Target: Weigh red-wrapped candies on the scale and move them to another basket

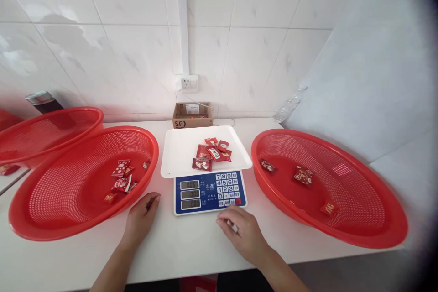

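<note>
Head view: the work looks partway along, with a small pile of red packets (215,153) on the scale's white tray (178,150) and a few more left in the left basket (78,182) and right basket (362,173). The left hand (142,216) is loosely curled beside the left basket; the right hand (242,232) is half-curled near the scale (203,191). Whether either pinches anything cannot be told. Behind the tray stands a cardboard box (193,122); the baskets' raised rims flank the scale.

Free way btwn nr L basket (85,182) & R basket (342,187), over scale (209,203) to tray (183,148), w/ both baskets blocking low side entry.
</note>
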`<state>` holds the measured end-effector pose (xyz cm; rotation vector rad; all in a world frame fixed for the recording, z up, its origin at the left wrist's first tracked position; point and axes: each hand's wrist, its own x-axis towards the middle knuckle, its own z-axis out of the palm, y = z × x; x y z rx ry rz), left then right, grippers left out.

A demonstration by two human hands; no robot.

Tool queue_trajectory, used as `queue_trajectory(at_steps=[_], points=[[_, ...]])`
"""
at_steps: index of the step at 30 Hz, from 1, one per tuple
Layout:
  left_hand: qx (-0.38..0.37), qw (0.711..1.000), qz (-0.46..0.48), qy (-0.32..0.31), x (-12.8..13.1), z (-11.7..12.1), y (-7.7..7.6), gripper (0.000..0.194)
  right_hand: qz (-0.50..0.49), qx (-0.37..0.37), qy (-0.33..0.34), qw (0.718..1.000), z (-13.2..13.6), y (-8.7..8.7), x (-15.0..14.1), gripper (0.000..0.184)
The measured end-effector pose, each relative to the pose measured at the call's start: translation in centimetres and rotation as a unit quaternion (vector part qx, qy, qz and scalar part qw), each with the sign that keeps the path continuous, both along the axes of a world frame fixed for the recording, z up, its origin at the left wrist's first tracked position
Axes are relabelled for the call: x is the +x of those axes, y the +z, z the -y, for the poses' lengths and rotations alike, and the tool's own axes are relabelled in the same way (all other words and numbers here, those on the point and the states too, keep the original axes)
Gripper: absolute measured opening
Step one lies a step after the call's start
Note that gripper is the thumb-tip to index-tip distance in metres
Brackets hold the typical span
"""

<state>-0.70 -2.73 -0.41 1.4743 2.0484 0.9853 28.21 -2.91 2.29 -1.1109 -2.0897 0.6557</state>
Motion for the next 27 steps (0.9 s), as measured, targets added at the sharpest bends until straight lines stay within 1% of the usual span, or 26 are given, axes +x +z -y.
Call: queue_trajectory(at_steps=[3,5,7,10,12,15,16,18,20,21,24,27], points=[[-0.003,1.000,-0.004,0.004,0.0,-0.1,0.1,0.031,0.002,0.122,-0.068,0.990,-2.5,2.5,-0.3,0.018],[-0.003,1.000,-0.006,0.004,-0.1,0.0,0.2,0.031,0.042,0.161,-0.124,0.978,-4.5,4.3,-0.3,0.021],[-0.004,1.000,-0.006,0.002,-0.1,0.0,0.2,0.031,0.091,0.163,-0.163,0.969,-6.4,5.8,-0.3,0.024],[0.000,1.000,-0.001,-0.001,-0.1,0.1,0.2,0.030,0.150,0.129,-0.180,0.964,-8.2,7.0,-0.4,0.030],[0.004,1.000,0.001,-0.003,-0.1,0.0,0.1,0.030,0.165,0.098,-0.161,0.968,-8.7,7.2,-0.8,0.030],[0.002,1.000,0.003,-0.004,-0.2,0.0,0.0,0.030,0.143,0.067,-0.108,0.982,-8.6,7.1,-1.3,0.027],[0.000,1.000,0.005,-0.004,-0.2,0.0,0.1,0.030,0.133,0.066,-0.101,0.984,-8.6,7.1,-1.5,0.027],[-0.007,1.000,0.008,-0.004,-0.2,0.0,0.1,0.030,0.124,0.073,-0.118,0.983,-8.9,7.1,-1.5,0.028],[-0.013,1.000,0.008,-0.002,-0.2,0.0,0.2,0.030,0.133,0.072,-0.137,0.979,-9.4,7.0,-1.5,0.031],[-0.014,1.000,0.007,-0.002,-0.2,0.0,0.2,0.030,0.143,0.066,-0.137,0.978,-9.7,7.0,-1.5,0.032],[-0.008,1.000,0.007,-0.005,-0.2,0.0,0.1,0.030,0.165,0.049,-0.105,0.979,-10.1,6.6,-2.1,0.036],[0.005,1.000,0.008,-0.007,-0.3,0.0,-0.1,0.030,0.150,0.050,-0.069,0.985,-10.3,6.6,-2.8,0.035]])
